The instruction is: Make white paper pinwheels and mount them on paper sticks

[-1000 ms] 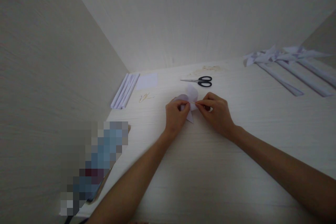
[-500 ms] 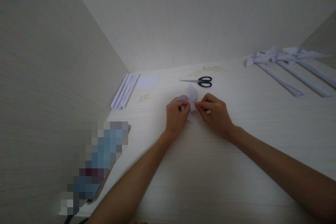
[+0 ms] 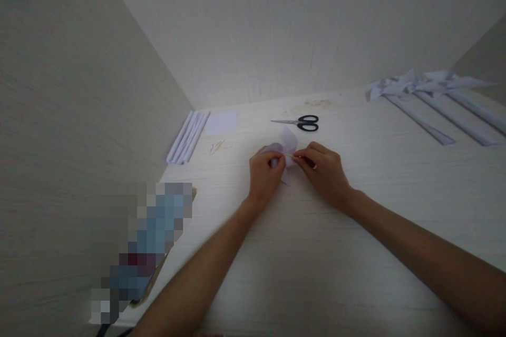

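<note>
A white paper pinwheel point(image 3: 290, 139) with curled blades is pinched at its middle by my left hand point(image 3: 265, 174), thumb and fingertips closed on it. From the right, my right hand point(image 3: 322, 168) grips a thin pale stick point(image 3: 289, 155) between thumb and fingertips. The stick's inner end meets the pinwheel's centre, but my left fingertips hide whether it passes through the paper. Just beyond both hands lie scissors point(image 3: 302, 122) with black handles, blades pointing left.
Several thin sticks point(image 3: 219, 146) lie to the left, near a white paper sheet point(image 3: 222, 121) and rolled paper tubes point(image 3: 187, 138). Finished-looking paper pinwheels on tubes point(image 3: 443, 110) rest at the right. A blurred-out object point(image 3: 158, 237) sits at the near left. Pale scraps point(image 3: 318, 103) lie by the back wall.
My right fingertips have shifted very slightly, and a bit more of the thin stick shows between the hands. The pinwheel stays in my left hand.
</note>
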Action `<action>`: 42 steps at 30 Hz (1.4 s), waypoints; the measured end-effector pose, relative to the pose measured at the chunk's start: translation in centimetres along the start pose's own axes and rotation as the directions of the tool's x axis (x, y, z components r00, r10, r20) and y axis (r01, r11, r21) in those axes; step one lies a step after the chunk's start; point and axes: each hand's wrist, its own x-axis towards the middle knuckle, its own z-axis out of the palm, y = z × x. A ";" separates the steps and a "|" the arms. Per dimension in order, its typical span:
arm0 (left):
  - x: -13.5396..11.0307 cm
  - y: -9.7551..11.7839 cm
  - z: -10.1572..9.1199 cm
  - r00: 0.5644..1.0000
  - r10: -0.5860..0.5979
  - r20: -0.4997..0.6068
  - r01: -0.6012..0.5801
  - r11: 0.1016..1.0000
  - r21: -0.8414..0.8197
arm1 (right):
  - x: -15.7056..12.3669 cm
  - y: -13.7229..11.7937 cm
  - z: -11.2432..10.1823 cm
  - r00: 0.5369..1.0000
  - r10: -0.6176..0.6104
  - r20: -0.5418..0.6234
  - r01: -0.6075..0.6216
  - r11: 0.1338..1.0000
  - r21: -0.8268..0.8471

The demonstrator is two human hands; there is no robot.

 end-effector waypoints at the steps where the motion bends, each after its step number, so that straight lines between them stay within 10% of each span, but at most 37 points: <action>1: 0.0 0.0 0.0 1.000 0.000 0.000 0.000 1.000 0.002 | 0.0 0.0 0.0 1.000 0.004 -0.018 -0.004 1.000 0.008; 19: -0.1 -0.2 0.2 1.000 0.019 0.012 -0.019 1.000 -0.013 | 0.3 -0.2 -0.4 0.994 0.008 -0.107 -0.001 0.998 0.062; 30: -0.3 -0.1 0.1 0.998 0.008 0.056 -0.007 1.000 -0.011 | 0.4 -0.1 -0.2 0.957 0.290 -0.015 -0.284 0.945 0.163; 42: -0.1 -0.1 0.0 0.998 -0.058 0.022 0.058 0.998 0.011 | 0.3 0.5 -0.1 0.958 0.285 0.042 -0.279 0.881 0.382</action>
